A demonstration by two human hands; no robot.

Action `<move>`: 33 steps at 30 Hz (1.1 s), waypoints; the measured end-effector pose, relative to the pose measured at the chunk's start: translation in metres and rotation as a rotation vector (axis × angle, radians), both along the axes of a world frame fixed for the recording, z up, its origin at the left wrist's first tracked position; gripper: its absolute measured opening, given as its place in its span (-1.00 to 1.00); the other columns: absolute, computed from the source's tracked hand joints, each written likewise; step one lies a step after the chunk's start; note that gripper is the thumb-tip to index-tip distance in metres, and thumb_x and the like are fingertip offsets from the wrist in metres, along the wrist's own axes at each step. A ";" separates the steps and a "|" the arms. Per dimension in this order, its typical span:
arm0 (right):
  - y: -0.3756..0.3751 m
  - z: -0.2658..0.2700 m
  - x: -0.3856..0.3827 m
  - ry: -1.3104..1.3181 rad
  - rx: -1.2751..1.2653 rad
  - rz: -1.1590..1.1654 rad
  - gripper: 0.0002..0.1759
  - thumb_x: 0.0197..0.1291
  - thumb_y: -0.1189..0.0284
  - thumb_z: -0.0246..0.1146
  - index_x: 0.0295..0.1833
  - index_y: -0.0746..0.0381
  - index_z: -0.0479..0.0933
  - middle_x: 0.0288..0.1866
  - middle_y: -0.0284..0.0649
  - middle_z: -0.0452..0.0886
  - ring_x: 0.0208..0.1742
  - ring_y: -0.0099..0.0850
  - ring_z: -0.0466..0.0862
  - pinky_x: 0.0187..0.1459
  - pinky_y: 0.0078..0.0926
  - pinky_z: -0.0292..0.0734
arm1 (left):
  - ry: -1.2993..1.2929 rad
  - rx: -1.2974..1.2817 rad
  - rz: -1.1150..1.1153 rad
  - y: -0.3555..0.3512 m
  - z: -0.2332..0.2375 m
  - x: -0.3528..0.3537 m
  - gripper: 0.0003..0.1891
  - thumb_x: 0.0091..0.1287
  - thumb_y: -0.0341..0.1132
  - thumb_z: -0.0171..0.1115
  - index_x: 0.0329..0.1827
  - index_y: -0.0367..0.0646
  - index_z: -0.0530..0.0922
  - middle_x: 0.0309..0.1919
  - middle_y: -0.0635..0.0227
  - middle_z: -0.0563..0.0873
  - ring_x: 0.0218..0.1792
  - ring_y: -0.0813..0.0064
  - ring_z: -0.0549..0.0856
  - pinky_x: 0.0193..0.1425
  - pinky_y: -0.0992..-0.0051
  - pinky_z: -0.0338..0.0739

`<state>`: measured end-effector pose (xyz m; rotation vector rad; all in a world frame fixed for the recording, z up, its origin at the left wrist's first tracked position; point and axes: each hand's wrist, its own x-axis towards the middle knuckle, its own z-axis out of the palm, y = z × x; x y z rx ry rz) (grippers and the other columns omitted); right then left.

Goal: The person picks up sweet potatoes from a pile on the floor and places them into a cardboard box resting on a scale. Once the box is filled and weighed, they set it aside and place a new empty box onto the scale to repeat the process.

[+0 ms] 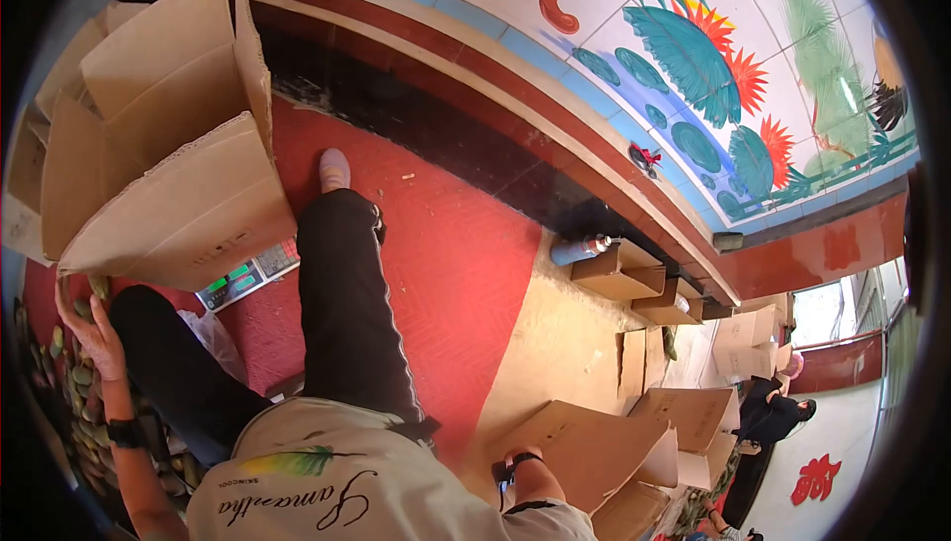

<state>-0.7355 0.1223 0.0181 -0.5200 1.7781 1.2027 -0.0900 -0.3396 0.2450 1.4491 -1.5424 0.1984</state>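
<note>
My left hand (99, 343), with a dark watch on its wrist, reaches up beside the large cardboard box (188, 214). Its fingers are spread close to the box's lower corner. At the fingertips is a small green oblong piece of produce (99, 286); no firm grip on it shows. Below and left of this hand lies a heap of green-brown oblong produce (84, 407). On my right, the bare forearm (540, 482) with a dark wristband bends beside another cardboard box (584, 442); the fingers of my right hand are hidden.
A digital scale (248, 275) sits partly under the large box, near a white plastic bag (213, 343). My legs stretch over a red mat (446, 273). Along the tiled wall stand a blue flask (580, 250) and several cardboard boxes (619, 271). A person in black (768, 412) is farther right.
</note>
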 end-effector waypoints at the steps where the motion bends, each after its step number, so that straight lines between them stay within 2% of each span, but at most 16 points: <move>1: 0.010 -0.004 0.000 -0.003 -0.003 0.007 -0.67 -0.11 0.22 0.33 -0.14 -0.03 0.68 -0.13 -0.26 0.68 -0.05 -0.35 0.67 -0.06 -0.34 0.56 | 0.016 -0.001 0.001 0.000 0.001 -0.001 -0.45 0.39 -0.42 -0.03 0.40 -0.29 0.02 0.35 0.00 0.22 0.37 0.16 0.22 0.44 0.24 0.04; 4: 0.016 -0.012 -0.013 0.004 -0.139 -0.052 -0.66 -0.09 0.18 0.31 -0.13 -0.01 0.67 -0.16 -0.24 0.69 -0.06 -0.32 0.67 -0.06 -0.33 0.55 | 0.012 -0.013 -0.002 0.001 0.010 -0.005 -0.44 0.37 -0.45 -0.04 0.40 -0.29 0.01 0.36 0.01 0.21 0.38 0.16 0.22 0.44 0.23 0.02; 7: -0.010 -0.012 -0.041 0.008 -0.278 -0.074 -0.64 -0.07 0.14 0.29 -0.12 0.00 0.66 -0.19 -0.22 0.70 -0.08 -0.30 0.67 -0.06 -0.33 0.55 | 0.014 -0.035 -0.020 0.009 0.015 -0.013 -0.42 0.32 -0.49 -0.04 0.39 -0.31 0.01 0.36 0.02 0.20 0.37 0.15 0.22 0.44 0.23 0.01; 8: -0.035 -0.008 -0.048 0.016 -0.462 0.043 -0.62 0.03 0.10 0.22 -0.13 0.10 0.65 -0.25 -0.16 0.69 -0.08 -0.25 0.67 -0.06 -0.29 0.54 | 0.032 -0.037 -0.024 0.014 0.016 -0.014 -0.41 0.31 -0.49 -0.04 0.39 -0.30 0.01 0.36 0.03 0.20 0.37 0.14 0.22 0.45 0.23 0.00; 9: -0.109 0.053 -0.016 0.065 -0.461 0.015 -0.63 0.09 0.14 0.15 -0.17 0.19 0.64 -0.20 -0.10 0.67 -0.08 -0.17 0.66 -0.04 -0.25 0.53 | 0.050 -0.042 -0.021 0.018 0.018 -0.016 -0.41 0.30 -0.50 -0.04 0.39 -0.30 0.01 0.36 0.03 0.20 0.37 0.13 0.21 0.45 0.23 -0.01; 11: -0.175 0.056 -0.015 0.097 -0.750 0.212 -0.63 0.10 0.15 0.15 -0.18 0.21 0.63 -0.16 -0.06 0.65 -0.11 -0.11 0.65 -0.05 -0.21 0.53 | 0.092 -0.048 -0.017 0.029 0.022 -0.022 -0.41 0.30 -0.49 -0.04 0.39 -0.31 0.01 0.36 0.03 0.19 0.38 0.15 0.18 0.46 0.24 -0.04; 13: -0.251 0.091 0.013 0.112 -1.250 0.293 -0.67 0.17 0.18 0.09 -0.21 0.20 0.60 -0.17 -0.02 0.62 -0.16 -0.03 0.63 -0.16 -0.12 0.55 | 0.121 -0.019 -0.036 0.044 0.034 -0.031 -0.40 0.31 -0.44 0.00 0.39 -0.31 0.02 0.35 0.03 0.20 0.38 0.15 0.18 0.45 0.24 -0.03; 15: -0.327 0.144 0.060 0.035 -1.584 0.440 -0.72 0.20 0.24 0.09 -0.28 0.22 0.56 -0.29 -0.03 0.60 -0.29 -0.01 0.61 -0.26 -0.10 0.53 | 0.144 0.017 -0.074 0.058 0.040 -0.037 -0.39 0.31 -0.36 0.03 0.38 -0.31 0.03 0.34 0.03 0.22 0.37 0.15 0.19 0.44 0.26 -0.01; 16: -0.357 0.173 0.089 -0.058 -1.794 0.424 -0.78 0.19 0.31 0.11 -0.30 0.23 0.54 -0.32 -0.01 0.59 -0.29 0.00 0.61 -0.29 -0.11 0.51 | 0.107 0.032 -0.080 0.063 0.043 -0.039 -0.38 0.29 -0.33 0.06 0.37 -0.32 0.05 0.33 0.03 0.24 0.36 0.14 0.21 0.43 0.27 0.01; 19: -0.417 0.246 0.173 -0.387 -2.105 0.416 -0.85 0.19 0.42 0.17 -0.25 0.29 0.55 -0.32 0.00 0.60 -0.30 0.00 0.60 -0.30 -0.17 0.49 | 0.116 0.105 -0.153 0.081 0.066 -0.053 -0.45 0.25 -0.40 0.02 0.31 -0.34 0.15 0.28 0.06 0.29 0.33 0.17 0.26 0.41 0.27 0.05; 21: -0.437 0.284 0.226 -0.765 -2.178 0.342 -0.84 0.21 0.44 0.17 -0.23 0.32 0.55 -0.32 -0.01 0.60 -0.30 -0.07 0.61 -0.27 -0.29 0.50 | 0.073 0.113 -0.209 0.087 0.077 -0.061 -0.47 0.22 -0.39 0.05 0.27 -0.34 0.23 0.24 0.04 0.33 0.29 0.14 0.30 0.39 0.27 0.10; 23: -0.443 0.299 0.273 -1.040 -2.097 0.169 -0.82 0.24 0.42 0.16 -0.24 0.35 0.55 -0.36 -0.05 0.59 -0.33 -0.20 0.62 -0.23 -0.41 0.49 | 0.091 0.111 -0.272 0.096 0.093 -0.072 -0.54 0.17 -0.39 0.10 0.16 -0.30 0.33 0.17 0.02 0.41 0.21 0.05 0.38 0.33 0.24 0.19; 25: -0.441 0.307 0.306 -1.248 -1.977 0.217 -0.78 0.27 0.39 0.14 -0.26 0.35 0.54 -0.38 -0.12 0.59 -0.37 -0.35 0.60 -0.23 -0.50 0.48 | 0.043 0.079 -0.327 0.098 0.094 -0.078 -0.58 0.11 -0.42 0.15 0.07 -0.28 0.39 0.13 0.03 0.43 0.18 0.03 0.41 0.29 0.22 0.24; 26: -0.436 0.311 0.320 -1.318 -1.861 0.160 -0.75 0.30 0.36 0.12 -0.26 0.35 0.52 -0.39 -0.17 0.58 -0.38 -0.42 0.58 -0.26 -0.52 0.47 | 0.028 0.066 -0.356 0.101 0.094 -0.082 -0.59 0.07 -0.44 0.18 0.04 -0.27 0.42 0.12 0.04 0.44 0.17 0.02 0.42 0.27 0.20 0.27; 29: -0.427 0.317 0.349 -1.392 -1.738 0.186 -0.72 0.33 0.32 0.09 -0.23 0.35 0.52 -0.38 -0.18 0.59 -0.35 -0.43 0.60 -0.26 -0.52 0.48 | -0.010 -0.008 -0.454 0.106 0.095 -0.095 -0.57 -0.02 -0.47 0.26 -0.01 -0.22 0.47 0.12 0.07 0.45 0.16 0.01 0.43 0.22 0.14 0.32; 33: -0.420 0.328 0.370 -1.287 -1.851 0.518 -0.81 0.28 0.42 0.08 -0.19 0.33 0.52 -0.36 -0.10 0.59 -0.30 -0.40 0.63 -0.24 -0.47 0.49 | -0.034 -0.026 -0.511 0.109 0.095 -0.116 -0.52 -0.05 -0.40 0.34 0.00 -0.19 0.47 0.13 0.10 0.44 0.14 0.04 0.44 0.16 0.16 0.36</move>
